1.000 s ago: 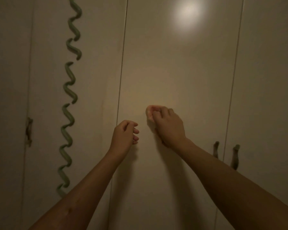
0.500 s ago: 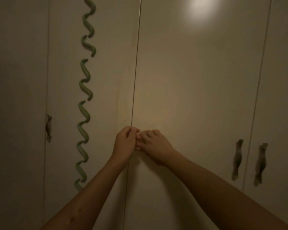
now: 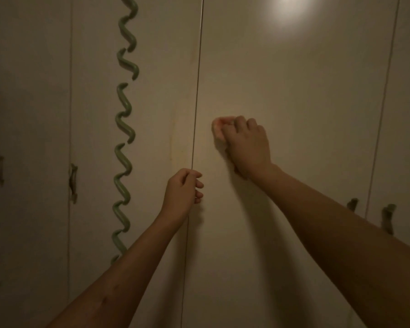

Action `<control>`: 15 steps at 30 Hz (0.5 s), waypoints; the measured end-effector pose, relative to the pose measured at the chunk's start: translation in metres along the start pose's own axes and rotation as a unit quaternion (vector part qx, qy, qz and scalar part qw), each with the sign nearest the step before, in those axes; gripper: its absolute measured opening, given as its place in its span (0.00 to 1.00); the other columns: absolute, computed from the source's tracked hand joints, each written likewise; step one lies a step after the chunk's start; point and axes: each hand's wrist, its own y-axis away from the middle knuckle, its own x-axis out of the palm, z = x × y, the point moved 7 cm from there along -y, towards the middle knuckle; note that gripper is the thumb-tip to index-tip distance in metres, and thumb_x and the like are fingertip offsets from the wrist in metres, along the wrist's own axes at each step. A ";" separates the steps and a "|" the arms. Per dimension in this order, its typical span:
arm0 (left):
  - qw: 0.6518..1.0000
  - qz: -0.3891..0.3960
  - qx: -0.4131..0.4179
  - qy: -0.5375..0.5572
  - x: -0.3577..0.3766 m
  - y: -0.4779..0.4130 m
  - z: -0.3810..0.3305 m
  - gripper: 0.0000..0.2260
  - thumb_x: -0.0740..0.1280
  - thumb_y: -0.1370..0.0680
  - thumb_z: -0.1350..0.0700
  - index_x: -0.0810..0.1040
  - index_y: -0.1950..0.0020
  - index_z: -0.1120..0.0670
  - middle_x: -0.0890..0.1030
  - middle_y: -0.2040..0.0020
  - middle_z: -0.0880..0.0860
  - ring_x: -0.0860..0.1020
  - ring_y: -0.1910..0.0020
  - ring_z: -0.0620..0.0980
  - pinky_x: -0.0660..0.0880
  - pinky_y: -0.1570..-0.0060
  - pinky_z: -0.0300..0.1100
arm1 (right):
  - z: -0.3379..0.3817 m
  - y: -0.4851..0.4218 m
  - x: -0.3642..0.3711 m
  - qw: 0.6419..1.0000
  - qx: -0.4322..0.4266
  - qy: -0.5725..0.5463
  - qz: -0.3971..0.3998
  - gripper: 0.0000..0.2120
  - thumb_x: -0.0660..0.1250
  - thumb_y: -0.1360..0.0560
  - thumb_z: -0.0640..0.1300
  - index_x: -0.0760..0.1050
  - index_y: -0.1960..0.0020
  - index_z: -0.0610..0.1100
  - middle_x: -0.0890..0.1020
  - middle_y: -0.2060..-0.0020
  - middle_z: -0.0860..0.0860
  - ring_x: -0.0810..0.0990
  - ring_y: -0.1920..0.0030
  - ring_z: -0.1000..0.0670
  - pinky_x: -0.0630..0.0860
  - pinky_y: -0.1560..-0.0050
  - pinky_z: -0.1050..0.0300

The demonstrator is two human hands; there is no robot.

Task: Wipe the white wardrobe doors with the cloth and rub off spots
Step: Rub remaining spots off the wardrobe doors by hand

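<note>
White wardrobe doors (image 3: pixel 294 95) fill the head view in dim light. My right hand (image 3: pixel 249 145) presses a small pinkish cloth (image 3: pixel 219 127) flat against the door just right of the centre seam (image 3: pixel 195 102). Most of the cloth is hidden under my fingers. My left hand (image 3: pixel 182 192) hovers lower, over the seam, with its fingers curled in and nothing visible in them. A faint yellowish streak (image 3: pixel 175 147) runs down the door left of the seam.
A green wavy strip (image 3: pixel 124 129) runs vertically down the left door. Dark door handles sit at the lower right (image 3: pixel 388 218) and at the left (image 3: pixel 73 183). A bright light reflection (image 3: pixel 287 8) shows at the top.
My right hand with the cloth has moved up and to the right, away from my left hand, which it touched half a second ago. The left hand has stayed near the seam.
</note>
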 end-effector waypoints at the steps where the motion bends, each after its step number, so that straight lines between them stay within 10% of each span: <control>1: 1.000 -0.003 -0.004 0.000 -0.001 0.001 0.003 0.10 0.57 0.20 0.60 0.77 0.51 0.60 0.77 0.62 0.56 0.75 0.70 0.50 0.73 0.68 0.42 | 0.009 0.010 0.004 1.000 -0.014 -0.017 -0.011 0.24 0.71 0.35 0.40 0.74 0.39 0.43 0.78 0.44 0.40 0.75 0.50 0.38 0.71 0.53 0.47; 15: 0.999 0.004 -0.044 -0.021 0.001 0.036 0.043 0.10 0.58 0.19 0.60 0.77 0.51 0.62 0.77 0.63 0.55 0.74 0.71 0.50 0.73 0.68 0.43 | 0.106 0.239 0.069 0.954 -0.292 -0.062 0.028 0.14 0.65 0.26 0.44 0.75 0.41 0.48 0.73 0.44 0.44 0.75 0.53 0.43 0.73 0.52 0.47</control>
